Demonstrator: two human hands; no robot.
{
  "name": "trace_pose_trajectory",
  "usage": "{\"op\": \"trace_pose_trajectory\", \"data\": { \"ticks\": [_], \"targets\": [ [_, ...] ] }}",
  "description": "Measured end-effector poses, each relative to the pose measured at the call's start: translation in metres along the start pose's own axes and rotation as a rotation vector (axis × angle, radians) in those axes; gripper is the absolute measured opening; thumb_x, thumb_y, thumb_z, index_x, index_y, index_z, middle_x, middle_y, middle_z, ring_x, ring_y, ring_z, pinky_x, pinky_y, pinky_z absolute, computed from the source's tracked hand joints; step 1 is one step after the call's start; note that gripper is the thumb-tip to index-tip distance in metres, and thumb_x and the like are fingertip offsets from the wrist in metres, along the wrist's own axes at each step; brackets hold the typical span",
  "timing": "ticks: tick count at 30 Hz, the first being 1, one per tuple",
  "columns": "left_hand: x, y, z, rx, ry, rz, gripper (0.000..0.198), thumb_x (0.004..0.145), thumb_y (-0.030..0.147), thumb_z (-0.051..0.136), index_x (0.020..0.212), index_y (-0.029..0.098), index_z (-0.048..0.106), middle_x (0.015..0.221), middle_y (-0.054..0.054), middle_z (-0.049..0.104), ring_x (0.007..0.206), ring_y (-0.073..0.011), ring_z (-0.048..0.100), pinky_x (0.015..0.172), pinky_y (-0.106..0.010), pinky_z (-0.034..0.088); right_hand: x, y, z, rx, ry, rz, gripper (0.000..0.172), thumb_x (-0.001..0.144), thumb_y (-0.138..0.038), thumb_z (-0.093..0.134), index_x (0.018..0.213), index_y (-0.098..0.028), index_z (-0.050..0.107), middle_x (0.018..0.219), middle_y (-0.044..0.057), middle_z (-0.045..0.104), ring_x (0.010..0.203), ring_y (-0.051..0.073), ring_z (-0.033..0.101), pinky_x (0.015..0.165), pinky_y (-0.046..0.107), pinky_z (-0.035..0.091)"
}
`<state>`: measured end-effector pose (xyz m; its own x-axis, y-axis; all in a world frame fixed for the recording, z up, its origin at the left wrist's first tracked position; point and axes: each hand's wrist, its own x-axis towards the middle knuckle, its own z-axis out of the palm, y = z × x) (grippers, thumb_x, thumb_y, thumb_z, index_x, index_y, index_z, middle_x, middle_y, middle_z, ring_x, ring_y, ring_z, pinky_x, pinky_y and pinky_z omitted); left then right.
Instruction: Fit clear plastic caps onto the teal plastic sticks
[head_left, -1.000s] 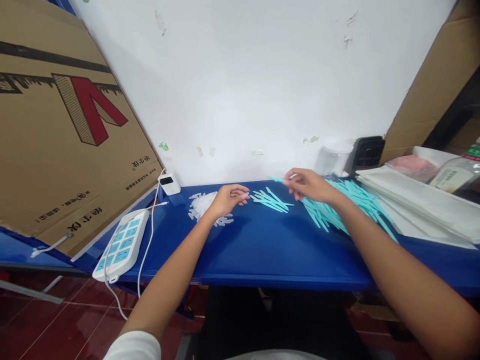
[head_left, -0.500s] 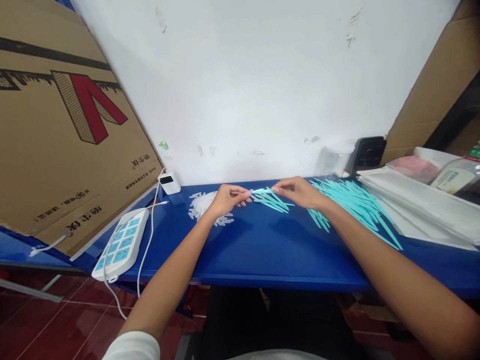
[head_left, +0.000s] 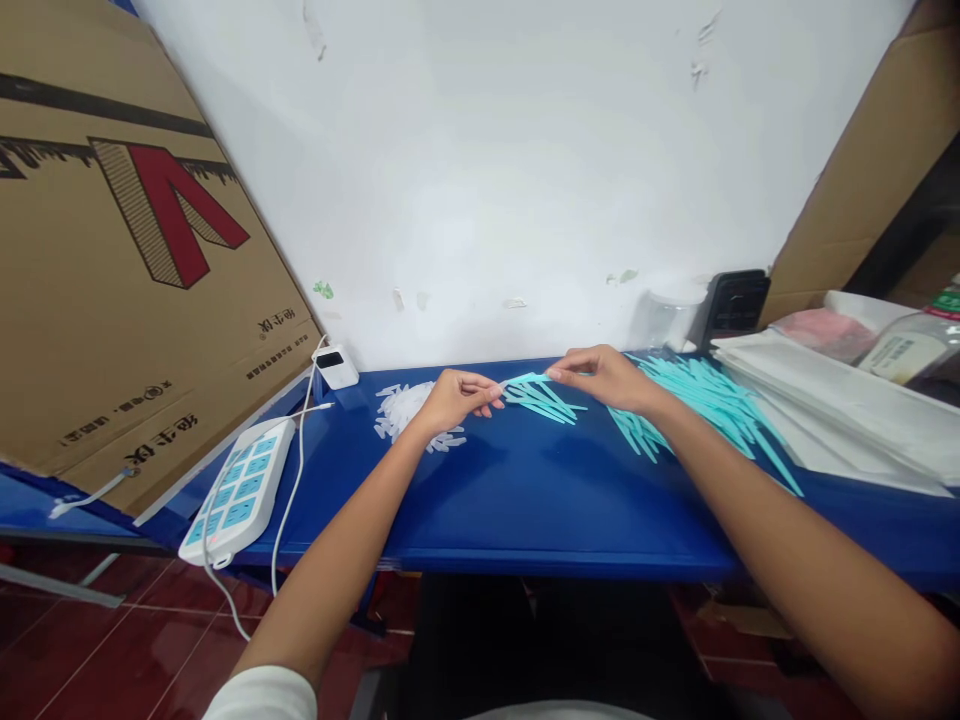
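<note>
My left hand (head_left: 456, 402) is closed in a pinch on a small translucent cap-like piece at the left end of a slim turquoise stick (head_left: 525, 379). The stick's right end is pinched between the fingertips of my right hand (head_left: 604, 377), so it spans both hands, roughly level. Just below it, a small bunch of turquoise sticks (head_left: 551, 408) lies on the blue table (head_left: 517, 510). A heap of small translucent white pieces (head_left: 401, 408) sits beside my left hand, partly covered by it. Beyond my right wrist spreads a larger pile of turquoise sticks (head_left: 709, 400).
A white power strip (head_left: 244, 490) with cables and a small white device (head_left: 336, 367) are at left, near a large cardboard box (head_left: 150, 330). At right stand a clear jar (head_left: 670, 318), a black object (head_left: 736, 310) and stacked white sheets (head_left: 832, 420). A white wall rises behind.
My right hand has shifted slightly upward, and the stick's right end remains in its fingertips. My left hand keeps nearly the same place and pinch. The view has moved slightly.
</note>
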<state>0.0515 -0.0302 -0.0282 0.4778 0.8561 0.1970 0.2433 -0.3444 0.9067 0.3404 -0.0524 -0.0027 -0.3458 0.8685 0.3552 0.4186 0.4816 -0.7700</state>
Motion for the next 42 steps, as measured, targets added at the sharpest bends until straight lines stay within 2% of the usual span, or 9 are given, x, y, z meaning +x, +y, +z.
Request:
{"op": "trace_pose_trajectory", "data": {
  "ticks": [6, 13, 16, 19, 23, 26, 34, 38, 42],
  "targets": [
    [-0.004, 0.006, 0.006, 0.016, -0.044, 0.004, 0.045, 0.083, 0.054, 0.077, 0.098, 0.011, 0.08, 0.088, -0.014, 0.079, 0.064, -0.015, 0.067, 0.062, -0.026, 0.056, 0.0, 0.003, 0.011, -0.006, -0.038, -0.055, 0.048, 0.084, -0.064, 0.07, 0.093, -0.018, 0.084, 0.089, 0.009, 0.074, 0.08, 0.021, 0.063, 0.078, 0.035, 0.048],
    [-0.002, 0.0, 0.022, 0.049, 0.01, 0.053, 0.043, 0.086, 0.052, 0.073, 0.095, 0.01, 0.078, 0.084, -0.013, 0.077, 0.066, -0.0167, 0.068, 0.065, -0.028, 0.056, 0.0, 0.01, 0.033, -0.008, -0.015, -0.122, 0.037, 0.089, -0.054, 0.068, 0.087, -0.02, 0.082, 0.081, 0.005, 0.072, 0.076, 0.019, 0.063, 0.074, 0.032, 0.047],
    [0.001, -0.004, 0.016, 0.259, 0.078, 0.109, 0.041, 0.091, 0.051, 0.066, 0.103, 0.014, 0.077, 0.089, -0.011, 0.077, 0.071, -0.0176, 0.068, 0.068, -0.028, 0.054, 0.004, 0.023, 0.036, -0.029, 0.017, -0.076, 0.036, 0.09, -0.051, 0.066, 0.087, -0.019, 0.081, 0.088, 0.006, 0.077, 0.085, 0.022, 0.069, 0.082, 0.034, 0.051],
    [0.0, -0.002, -0.006, 0.578, 0.202, 0.151, 0.038, 0.089, 0.052, 0.068, 0.1, 0.017, 0.078, 0.085, -0.008, 0.075, 0.072, -0.0174, 0.065, 0.068, -0.028, 0.049, 0.008, 0.037, 0.034, -0.127, 0.077, -0.011, 0.034, 0.093, -0.047, 0.061, 0.09, -0.019, 0.08, 0.096, 0.006, 0.079, 0.094, 0.025, 0.072, 0.092, 0.037, 0.052],
    [-0.007, 0.001, -0.043, 0.636, -0.1, -0.058, 0.04, 0.075, 0.055, 0.079, 0.088, 0.018, 0.077, 0.068, -0.002, 0.067, 0.061, -0.0161, 0.06, 0.059, -0.027, 0.043, 0.009, 0.046, 0.028, -0.186, 0.087, 0.053, 0.03, 0.095, -0.04, 0.057, 0.104, -0.019, 0.078, 0.108, 0.008, 0.079, 0.101, 0.025, 0.072, 0.093, 0.037, 0.054],
    [-0.01, -0.003, -0.059, 0.653, -0.217, -0.164, 0.041, 0.065, 0.052, 0.085, 0.086, 0.018, 0.077, 0.067, -0.001, 0.066, 0.06, -0.0162, 0.06, 0.056, -0.027, 0.041, 0.008, 0.048, 0.024, -0.272, 0.079, 0.087, 0.029, 0.094, -0.038, 0.059, 0.108, -0.02, 0.077, 0.108, 0.008, 0.079, 0.099, 0.024, 0.072, 0.089, 0.035, 0.054],
    [-0.008, -0.015, -0.059, 0.635, -0.327, -0.193, 0.031, 0.068, 0.049, 0.082, 0.078, 0.02, 0.078, 0.07, -0.004, 0.071, 0.062, -0.017, 0.063, 0.055, -0.024, 0.041, 0.007, 0.051, -0.019, -0.713, 0.264, 0.108, 0.029, 0.094, -0.035, 0.056, 0.099, -0.019, 0.08, 0.101, 0.01, 0.079, 0.093, 0.027, 0.07, 0.08, 0.036, 0.05],
    [-0.007, -0.019, -0.047, 0.552, -0.302, -0.138, 0.032, 0.07, 0.052, 0.081, 0.074, 0.02, 0.076, 0.068, -0.006, 0.071, 0.06, -0.0181, 0.064, 0.051, -0.024, 0.042, 0.001, 0.064, -0.05, -0.913, 0.376, 0.25, 0.03, 0.092, -0.033, 0.056, 0.099, -0.019, 0.081, 0.097, 0.013, 0.079, 0.093, 0.03, 0.069, 0.078, 0.036, 0.048],
    [-0.005, -0.02, -0.033, 0.512, -0.203, -0.068, 0.035, 0.071, 0.054, 0.081, 0.075, 0.02, 0.072, 0.071, -0.005, 0.071, 0.059, -0.0173, 0.062, 0.05, -0.024, 0.041, -0.006, 0.077, -0.07, -0.993, 0.298, 0.46, 0.026, 0.089, -0.034, 0.061, 0.097, -0.019, 0.081, 0.097, 0.016, 0.077, 0.09, 0.03, 0.069, 0.075, 0.036, 0.046]
  ]
}}
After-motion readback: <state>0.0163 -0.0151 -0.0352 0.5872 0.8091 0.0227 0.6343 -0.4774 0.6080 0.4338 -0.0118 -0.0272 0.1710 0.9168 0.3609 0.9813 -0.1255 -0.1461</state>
